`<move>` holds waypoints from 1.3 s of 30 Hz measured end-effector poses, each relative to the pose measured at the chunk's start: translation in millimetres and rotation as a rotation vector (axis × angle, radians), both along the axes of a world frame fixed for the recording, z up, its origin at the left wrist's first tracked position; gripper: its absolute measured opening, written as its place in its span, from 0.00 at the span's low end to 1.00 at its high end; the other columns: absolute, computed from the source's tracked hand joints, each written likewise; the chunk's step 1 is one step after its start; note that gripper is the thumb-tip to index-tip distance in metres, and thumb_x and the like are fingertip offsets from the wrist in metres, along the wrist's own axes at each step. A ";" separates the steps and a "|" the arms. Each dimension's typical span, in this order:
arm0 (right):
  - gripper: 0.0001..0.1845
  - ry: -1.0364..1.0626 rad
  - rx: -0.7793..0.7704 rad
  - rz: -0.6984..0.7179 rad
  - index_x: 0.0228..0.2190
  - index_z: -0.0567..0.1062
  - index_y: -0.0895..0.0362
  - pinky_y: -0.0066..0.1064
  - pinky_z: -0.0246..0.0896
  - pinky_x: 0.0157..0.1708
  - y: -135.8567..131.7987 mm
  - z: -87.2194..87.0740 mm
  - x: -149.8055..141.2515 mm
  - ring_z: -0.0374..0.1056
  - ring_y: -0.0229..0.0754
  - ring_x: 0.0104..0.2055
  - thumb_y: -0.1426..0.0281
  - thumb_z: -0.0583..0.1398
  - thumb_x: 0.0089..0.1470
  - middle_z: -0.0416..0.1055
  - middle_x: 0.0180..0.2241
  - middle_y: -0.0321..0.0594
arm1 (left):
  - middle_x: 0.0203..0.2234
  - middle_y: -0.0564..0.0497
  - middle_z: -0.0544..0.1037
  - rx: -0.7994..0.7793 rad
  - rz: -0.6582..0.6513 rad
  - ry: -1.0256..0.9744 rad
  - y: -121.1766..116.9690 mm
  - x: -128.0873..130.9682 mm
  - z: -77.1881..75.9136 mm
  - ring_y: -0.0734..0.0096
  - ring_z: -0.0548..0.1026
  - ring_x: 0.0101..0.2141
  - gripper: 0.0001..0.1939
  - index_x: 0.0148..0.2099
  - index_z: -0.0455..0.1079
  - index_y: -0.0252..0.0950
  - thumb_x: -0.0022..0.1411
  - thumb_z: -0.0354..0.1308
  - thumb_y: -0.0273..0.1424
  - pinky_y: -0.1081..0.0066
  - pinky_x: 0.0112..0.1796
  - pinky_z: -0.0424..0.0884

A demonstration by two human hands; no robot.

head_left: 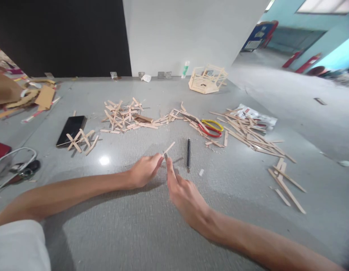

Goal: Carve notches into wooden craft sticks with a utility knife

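Observation:
My left hand (146, 169) is closed, pinching a wooden craft stick (169, 148) whose free end points up and to the right. Close beside it, my right hand (185, 192) is closed with its index finger stretched toward the stick. At that fingertip a thin grey blade (166, 155) shows against the stick; most of it is hidden by the fingers. A black pen-like tool (188, 153) lies just beyond my right hand, near a small white scrap (201, 172).
Loose craft sticks (118, 116) spread across the grey table, with more sticks (248, 131) at right. Scissors (211, 128) with red and yellow handles lie among them. A phone (70, 130) is at left. A stick-built frame (207, 81) and glue tube (185, 69) stand behind.

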State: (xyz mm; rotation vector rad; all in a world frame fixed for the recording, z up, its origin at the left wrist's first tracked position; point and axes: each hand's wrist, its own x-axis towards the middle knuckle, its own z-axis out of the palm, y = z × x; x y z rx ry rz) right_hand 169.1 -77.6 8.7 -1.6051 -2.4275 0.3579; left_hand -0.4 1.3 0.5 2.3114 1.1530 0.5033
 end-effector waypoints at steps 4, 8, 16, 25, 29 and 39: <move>0.28 0.220 -0.083 0.007 0.63 0.58 0.60 0.27 0.57 0.23 18.0 28.2 26.6 0.54 0.34 0.19 0.70 0.46 0.63 0.66 0.20 0.34 | 0.19 0.58 0.60 0.084 -0.056 -0.039 0.9 -1.4 -2.4 0.77 0.57 0.19 0.18 0.34 0.58 0.37 0.73 0.34 0.36 0.73 0.23 0.53; 0.24 0.409 -0.319 0.098 0.57 0.69 0.53 0.25 0.48 0.20 43.2 50.9 56.2 0.47 0.33 0.21 0.63 0.50 0.63 0.64 0.21 0.30 | 0.20 0.57 0.60 0.165 -0.136 -0.054 0.6 -2.4 -5.3 0.76 0.56 0.19 0.17 0.35 0.59 0.36 0.72 0.34 0.35 0.73 0.23 0.52; 0.28 0.436 -0.063 -0.100 0.60 0.63 0.63 0.25 0.52 0.22 15.4 11.4 17.0 0.48 0.32 0.19 0.69 0.48 0.61 0.58 0.17 0.29 | 0.18 0.58 0.60 0.092 -0.025 -0.009 0.4 0.0 -2.1 0.76 0.58 0.19 0.17 0.33 0.59 0.37 0.73 0.36 0.35 0.73 0.24 0.54; 0.27 0.453 -0.210 -0.030 0.60 0.65 0.59 0.26 0.46 0.21 25.4 31.0 30.5 0.43 0.32 0.20 0.67 0.49 0.62 0.57 0.18 0.28 | 0.19 0.58 0.59 0.080 -0.078 -0.037 -0.4 -3.5 -1.2 0.76 0.57 0.19 0.17 0.33 0.58 0.37 0.72 0.35 0.35 0.73 0.23 0.53; 0.26 0.542 -0.421 0.074 0.59 0.67 0.56 0.25 0.42 0.20 44.6 44.7 50.3 0.43 0.33 0.23 0.63 0.52 0.60 0.58 0.20 0.29 | 0.19 0.58 0.60 0.091 -0.076 -0.051 -0.3 -3.3 -3.2 0.76 0.58 0.20 0.16 0.36 0.59 0.37 0.72 0.35 0.36 0.73 0.24 0.55; 0.28 0.535 0.001 -0.082 0.60 0.63 0.66 0.24 0.49 0.22 14.9 1.3 1.2 0.43 0.32 0.20 0.70 0.49 0.60 0.48 0.19 0.27 | 0.17 0.59 0.56 0.042 -0.011 -0.109 -1.0 -3.9 -1.7 0.77 0.55 0.18 0.17 0.31 0.54 0.38 0.72 0.35 0.36 0.73 0.23 0.52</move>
